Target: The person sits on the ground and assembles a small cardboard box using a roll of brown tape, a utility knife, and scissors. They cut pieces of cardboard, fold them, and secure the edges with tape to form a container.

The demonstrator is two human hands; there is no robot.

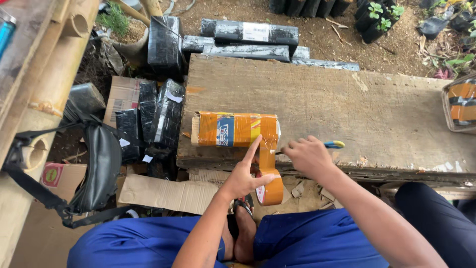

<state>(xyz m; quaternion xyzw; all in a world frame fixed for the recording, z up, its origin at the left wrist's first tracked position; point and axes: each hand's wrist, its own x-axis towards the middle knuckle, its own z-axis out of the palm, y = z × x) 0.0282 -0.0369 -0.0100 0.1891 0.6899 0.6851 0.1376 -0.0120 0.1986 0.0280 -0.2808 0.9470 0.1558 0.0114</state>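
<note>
A long box wrapped in orange tape (233, 129) lies on the near edge of a wooden plank table (347, 99). A strip of orange tape runs from its right end down to a tape roll (270, 191). My left hand (245, 176) holds that roll, index finger stretched up along the strip toward the box. My right hand (310, 156) grips a small cutter with a blue and yellow handle (333, 144), its tip pointing left at the tape strip close to the box end.
Several black-wrapped packages (166, 44) lie stacked left of and behind the table. A black waist bag (99, 168) hangs from bamboo poles (49, 89) at left. Flattened cardboard (163, 193) lies below. Seedling bags (377, 20) stand far right; a tape-wrapped container (461, 104) sits at the right edge.
</note>
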